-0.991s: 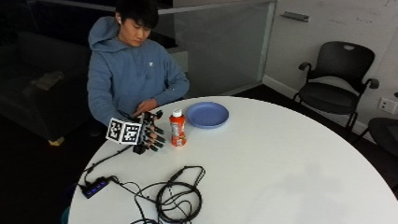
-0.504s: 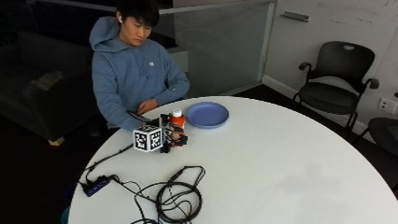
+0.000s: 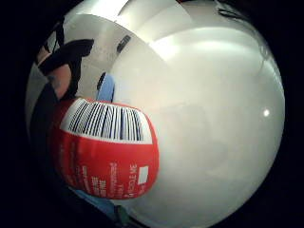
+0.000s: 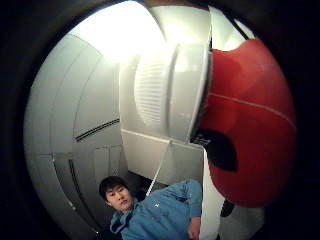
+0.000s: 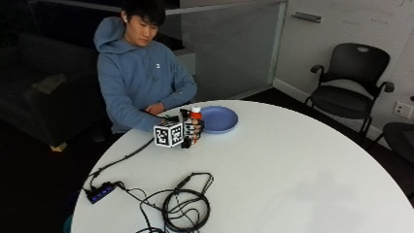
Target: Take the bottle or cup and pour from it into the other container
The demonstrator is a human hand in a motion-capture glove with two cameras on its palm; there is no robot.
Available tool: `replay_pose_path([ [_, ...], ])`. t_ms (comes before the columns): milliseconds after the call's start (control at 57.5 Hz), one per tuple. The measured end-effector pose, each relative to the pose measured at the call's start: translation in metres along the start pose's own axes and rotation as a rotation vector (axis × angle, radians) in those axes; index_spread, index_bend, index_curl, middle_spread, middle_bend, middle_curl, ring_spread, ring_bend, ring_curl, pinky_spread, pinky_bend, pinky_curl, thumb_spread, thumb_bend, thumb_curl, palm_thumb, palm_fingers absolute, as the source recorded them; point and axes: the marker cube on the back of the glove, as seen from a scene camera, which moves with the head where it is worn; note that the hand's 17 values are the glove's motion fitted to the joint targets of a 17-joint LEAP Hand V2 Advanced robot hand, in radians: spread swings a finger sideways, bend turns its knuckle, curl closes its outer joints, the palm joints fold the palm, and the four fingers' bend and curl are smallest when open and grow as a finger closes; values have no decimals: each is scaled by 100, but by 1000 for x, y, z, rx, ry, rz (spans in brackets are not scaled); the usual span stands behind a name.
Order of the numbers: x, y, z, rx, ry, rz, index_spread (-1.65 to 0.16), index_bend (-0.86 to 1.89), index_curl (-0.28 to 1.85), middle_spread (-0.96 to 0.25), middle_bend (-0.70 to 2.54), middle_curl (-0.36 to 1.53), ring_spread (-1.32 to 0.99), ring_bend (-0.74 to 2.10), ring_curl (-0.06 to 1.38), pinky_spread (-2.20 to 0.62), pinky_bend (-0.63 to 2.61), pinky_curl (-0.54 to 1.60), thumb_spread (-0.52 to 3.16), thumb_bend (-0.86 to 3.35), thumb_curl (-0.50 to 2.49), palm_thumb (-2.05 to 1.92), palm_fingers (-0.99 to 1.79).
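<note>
- Currently, the gloved right hand point(image 5: 191, 132) is wrapped around the bottle point(image 5: 195, 116) near the bench point(image 5: 310, 174) edge closest to the seated person.
- Grip state: fingers curled round the bottle body, holding it upright; only the white cap and upper red part show above the hand in the outside view.
- Whether the bottle base touches the bench cannot be told.
- Bottle label: red, with a white barcode panel point(image 3: 107, 122); it fills much of the little-finger-side palm view.
- Bottle cap: white and ribbed point(image 4: 167, 90), close to the thumb-side palm camera, with the red bottle shoulder beside it.
- Receiving container: a blue plate point(image 5: 220, 119) lies flat on the bench, just beside the bottle on the side away from the person's body.
- Bare left hand point(image 5: 154, 108) rests at the bench edge, apart from the bottle.
</note>
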Motion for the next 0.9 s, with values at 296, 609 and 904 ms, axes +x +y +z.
replay_pose_path([
  [296, -54, -14, 26, -139, 236, -87, -16, 11, 29, -7, 37, 48, -15, 55, 43, -19, 50, 32, 12, -3, 64, 116, 108],
  [609, -106, -33, 36, -269, 733, -97, -16, 11, 29, -7, 36, 51, -16, 54, 46, -22, 46, 35, 7, -3, 68, 116, 109],
  [904, -129, -45, 67, -429, 1505, -144, -16, 11, 29, -7, 34, 52, -17, 52, 47, -22, 45, 36, 7, -3, 70, 115, 109],
])
